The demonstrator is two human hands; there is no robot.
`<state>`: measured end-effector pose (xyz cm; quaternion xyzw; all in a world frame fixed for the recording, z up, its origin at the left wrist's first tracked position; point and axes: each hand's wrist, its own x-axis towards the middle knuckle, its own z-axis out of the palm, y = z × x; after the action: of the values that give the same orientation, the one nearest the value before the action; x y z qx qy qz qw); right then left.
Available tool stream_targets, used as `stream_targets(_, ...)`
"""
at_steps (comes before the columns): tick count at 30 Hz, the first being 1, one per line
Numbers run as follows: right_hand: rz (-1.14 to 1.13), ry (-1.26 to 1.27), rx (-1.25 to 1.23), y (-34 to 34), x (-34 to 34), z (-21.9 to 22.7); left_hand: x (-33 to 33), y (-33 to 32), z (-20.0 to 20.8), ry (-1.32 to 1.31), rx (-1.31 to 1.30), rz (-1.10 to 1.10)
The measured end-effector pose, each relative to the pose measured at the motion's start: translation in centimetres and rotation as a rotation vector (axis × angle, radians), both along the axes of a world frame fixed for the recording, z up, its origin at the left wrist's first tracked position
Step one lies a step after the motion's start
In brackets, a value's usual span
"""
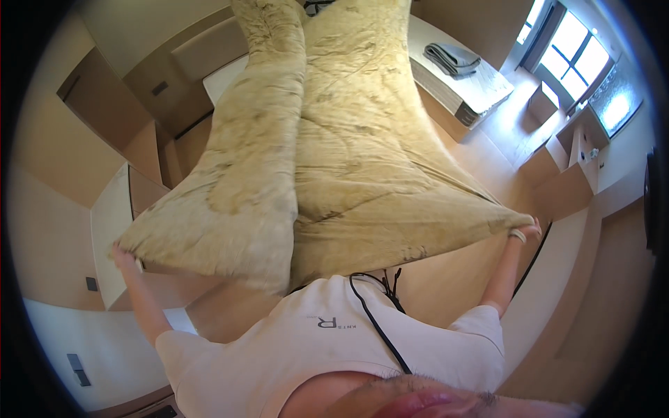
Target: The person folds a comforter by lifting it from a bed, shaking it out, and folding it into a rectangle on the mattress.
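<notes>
A large, thick beige-yellow quilt (pixel 362 139) with darker stains hangs stretched out in front of me. Its near edge is spread wide between my two hands, and a long fold runs down its left part. My left hand (pixel 124 256) is closed on the near left corner, held far out to the side. On the other side, my right hand (pixel 527 228) grips the near right corner, with a pale band at the wrist. The quilt's far end runs up past the top of the view, over the bed, and hides much of it.
A bed with a pale mattress (pixel 481 87) stands beyond, a folded grey cloth (pixel 451 60) on its right part. Shelving (pixel 568 167) lines the right wall near bright windows (pixel 575 56). At the left is a wooden cabinet (pixel 111 104). A black cable (pixel 376 327) crosses my shirt.
</notes>
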<state>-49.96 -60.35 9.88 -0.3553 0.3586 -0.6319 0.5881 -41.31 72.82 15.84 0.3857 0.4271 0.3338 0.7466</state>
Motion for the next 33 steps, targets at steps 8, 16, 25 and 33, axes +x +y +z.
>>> stream_targets(8,-0.185,-0.014,-0.069,-1.3,-8.1,4.1,-16.0,8.5,-6.1,0.329,0.695,-0.157)
stream_targets(16,0.068,0.208,-0.161,5.9,-4.4,-0.9,0.5,1.9,-15.4,0.202,0.058,0.116)
stream_targets(25,0.547,0.503,-0.878,24.3,11.8,0.7,9.4,-12.4,-3.0,-0.152,0.602,-0.236)
stream_targets(33,1.053,0.041,-1.113,49.9,12.6,21.1,6.0,-41.7,12.0,-0.400,0.754,-0.632)
